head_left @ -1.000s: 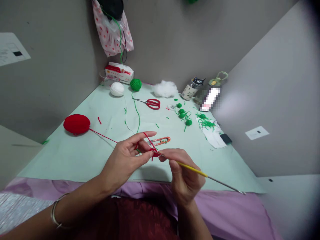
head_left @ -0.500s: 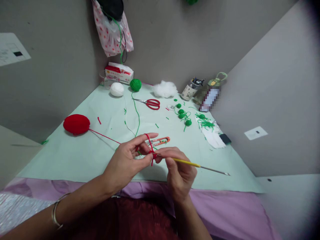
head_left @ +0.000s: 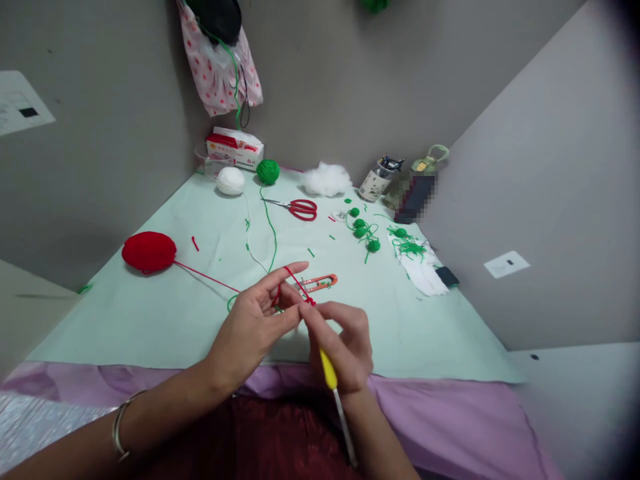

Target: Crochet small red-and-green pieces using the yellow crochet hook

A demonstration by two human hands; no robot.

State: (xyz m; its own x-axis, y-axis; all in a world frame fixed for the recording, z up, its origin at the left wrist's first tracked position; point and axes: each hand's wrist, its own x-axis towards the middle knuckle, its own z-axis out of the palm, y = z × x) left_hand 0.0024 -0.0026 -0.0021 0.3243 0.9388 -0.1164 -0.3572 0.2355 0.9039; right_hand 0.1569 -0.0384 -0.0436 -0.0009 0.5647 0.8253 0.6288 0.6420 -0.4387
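My left hand [head_left: 250, 327] is closed, with red yarn [head_left: 296, 280] running over its raised index finger and between its fingers. Its thumb pinches close to a tiny red crochet piece [head_left: 311, 302], mostly covered by fingertips. My right hand [head_left: 347, 340] grips a crochet hook [head_left: 328, 369] by its yellow handle; the hook's rear metal end points down toward my lap and its working tip is hidden. Both hands' fingertips meet at the piece. From the left hand the yarn runs back to a red yarn ball [head_left: 149, 252]. Orange thread snips [head_left: 325, 283] lie just beyond my fingers.
Red-handled scissors [head_left: 303, 209], a white yarn ball [head_left: 231, 181], a green yarn ball [head_left: 268, 171] and white stuffing [head_left: 327, 180] lie farther back. Small green balls [head_left: 373, 246] and green scraps on a white cloth [head_left: 425, 280] are at right. A pen cup [head_left: 374, 185] stands behind.
My right hand has turned and shifted left, swinging the hook's rear end from pointing right to pointing down toward my lap. The left hand keeps the yarn over its index finger.
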